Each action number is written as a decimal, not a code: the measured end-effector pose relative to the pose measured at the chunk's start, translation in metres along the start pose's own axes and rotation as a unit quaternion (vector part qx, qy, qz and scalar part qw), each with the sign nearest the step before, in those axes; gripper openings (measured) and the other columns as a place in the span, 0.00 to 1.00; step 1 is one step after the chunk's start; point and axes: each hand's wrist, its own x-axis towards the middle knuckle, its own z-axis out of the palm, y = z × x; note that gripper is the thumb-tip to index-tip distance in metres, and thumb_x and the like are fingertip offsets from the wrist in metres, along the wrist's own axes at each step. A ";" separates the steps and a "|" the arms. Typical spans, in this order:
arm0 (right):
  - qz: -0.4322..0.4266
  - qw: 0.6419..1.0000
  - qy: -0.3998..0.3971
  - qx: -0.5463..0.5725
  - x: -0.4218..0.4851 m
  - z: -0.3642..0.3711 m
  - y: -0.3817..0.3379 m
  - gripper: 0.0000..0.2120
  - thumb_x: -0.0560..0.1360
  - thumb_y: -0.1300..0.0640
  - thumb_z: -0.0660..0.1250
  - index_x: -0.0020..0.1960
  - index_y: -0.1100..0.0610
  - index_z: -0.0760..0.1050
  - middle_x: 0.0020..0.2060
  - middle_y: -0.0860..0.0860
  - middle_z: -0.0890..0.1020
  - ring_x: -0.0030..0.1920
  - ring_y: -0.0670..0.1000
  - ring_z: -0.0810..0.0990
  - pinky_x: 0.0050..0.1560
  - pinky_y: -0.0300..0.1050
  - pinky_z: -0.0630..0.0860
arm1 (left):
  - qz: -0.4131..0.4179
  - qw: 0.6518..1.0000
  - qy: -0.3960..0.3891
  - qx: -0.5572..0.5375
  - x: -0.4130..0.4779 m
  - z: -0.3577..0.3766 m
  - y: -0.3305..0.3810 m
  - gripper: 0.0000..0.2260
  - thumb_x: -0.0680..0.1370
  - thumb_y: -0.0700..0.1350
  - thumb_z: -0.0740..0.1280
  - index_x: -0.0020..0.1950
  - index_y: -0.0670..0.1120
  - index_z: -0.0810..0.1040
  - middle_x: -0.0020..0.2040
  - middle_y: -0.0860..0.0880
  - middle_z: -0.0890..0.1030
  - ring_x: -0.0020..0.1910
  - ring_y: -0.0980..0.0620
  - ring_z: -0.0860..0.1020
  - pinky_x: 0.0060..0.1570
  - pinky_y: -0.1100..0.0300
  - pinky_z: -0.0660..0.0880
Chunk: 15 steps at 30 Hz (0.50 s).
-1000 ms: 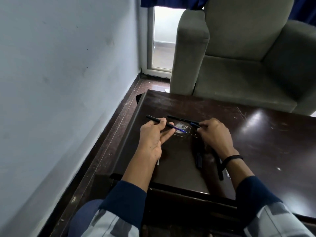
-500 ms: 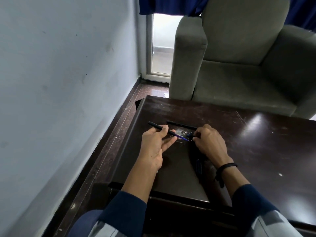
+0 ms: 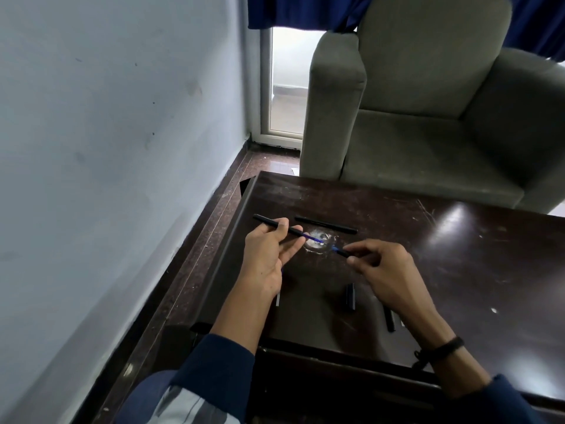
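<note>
Black pen barrel (image 3: 269, 222) pinched in left hand (image 3: 266, 261), right hand (image 3: 388, 270) pinching half-hidden tip piece (image 3: 341, 251).

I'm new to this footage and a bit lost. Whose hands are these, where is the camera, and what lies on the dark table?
There is no machine here. A person wears a camera on the head, and it looks down at their own two hands. The left hand holds a black pen with a blue refill sticking out of it. The right hand pinches a small black piece. On the table lie a second black pen and short black pieces. A grey armchair stands behind it.
</note>
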 end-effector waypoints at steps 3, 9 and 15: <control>0.000 1.000 0.020 0.014 -0.004 -0.001 0.004 0.10 0.77 0.57 0.74 0.49 0.40 0.82 0.41 0.46 0.84 0.42 0.46 0.82 0.43 0.44 0.78 | -0.001 1.000 -0.002 0.004 -0.002 0.000 -0.001 0.04 0.82 0.37 0.65 0.53 0.39 0.79 0.51 0.37 0.84 0.52 0.41 0.86 0.45 0.55 0.84; -0.016 0.999 0.026 0.045 -0.004 0.004 -0.005 0.10 0.77 0.57 0.74 0.50 0.41 0.83 0.39 0.43 0.82 0.41 0.43 0.80 0.42 0.41 0.75 | 0.000 1.000 0.003 0.012 0.001 0.001 -0.004 0.05 0.82 0.38 0.65 0.55 0.38 0.79 0.52 0.36 0.84 0.51 0.42 0.86 0.45 0.56 0.84; -0.030 0.998 0.027 0.045 -0.007 0.009 -0.009 0.10 0.77 0.58 0.73 0.51 0.42 0.82 0.40 0.40 0.81 0.41 0.42 0.79 0.40 0.36 0.74 | -0.003 1.000 0.000 0.024 -0.002 0.003 -0.009 0.05 0.82 0.38 0.66 0.55 0.38 0.79 0.52 0.37 0.85 0.50 0.45 0.86 0.45 0.56 0.84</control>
